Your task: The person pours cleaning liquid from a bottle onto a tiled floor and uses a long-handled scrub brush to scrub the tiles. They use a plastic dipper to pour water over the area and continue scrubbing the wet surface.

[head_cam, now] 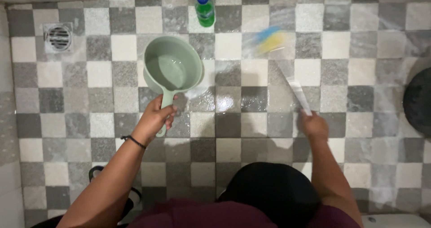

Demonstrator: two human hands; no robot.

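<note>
I count one pale green plastic water scoop with a short handle point(173, 68), gripped in my left hand point(155, 118), and one long-handled scrubbing brush with a blurred blue and yellow head point(270, 39), gripped in my right hand point(314, 125), so two hands and two tools in all. On the grey and white checked tile floor point(229, 46) there is one green plastic bottle with a blue cap point(204, 10) at the far edge and one round metal drain grate point(59, 37) near the far left corner. One dark round object point(418, 102) shows at the right edge, and one black band point(133, 141) circles my left wrist.
</note>
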